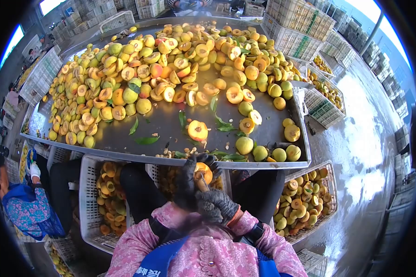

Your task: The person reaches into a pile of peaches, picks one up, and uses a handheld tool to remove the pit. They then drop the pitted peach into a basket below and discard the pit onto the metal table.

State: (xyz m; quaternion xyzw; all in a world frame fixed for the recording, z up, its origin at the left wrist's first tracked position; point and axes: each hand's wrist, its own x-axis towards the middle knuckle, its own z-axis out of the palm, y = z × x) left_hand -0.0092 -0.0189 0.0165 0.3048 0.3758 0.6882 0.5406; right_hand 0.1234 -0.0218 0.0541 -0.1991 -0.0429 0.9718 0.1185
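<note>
My left hand (186, 183), in a dark glove, is closed around a halved yellow peach (205, 174) just in front of the table's near edge. My right hand (218, 203), in a grey-black glove, grips a small tool with a light brown handle (201, 184). The tool points up at the cut face of the peach; its tip is hidden there, so I cannot tell its kind. On the metal table beyond my hands, one peach half (197, 130) lies cut side up, near green leaves (147, 140) and loose pit scraps.
A large heap of peaches (138, 69), many halved, covers the metal table (171, 122). Crates of peach halves stand left (90, 203) and right (326, 203) of my legs. A co-worker (30, 207) sits at left. Stacked crates (300, 27) rise at the back right beside wet floor (356, 138).
</note>
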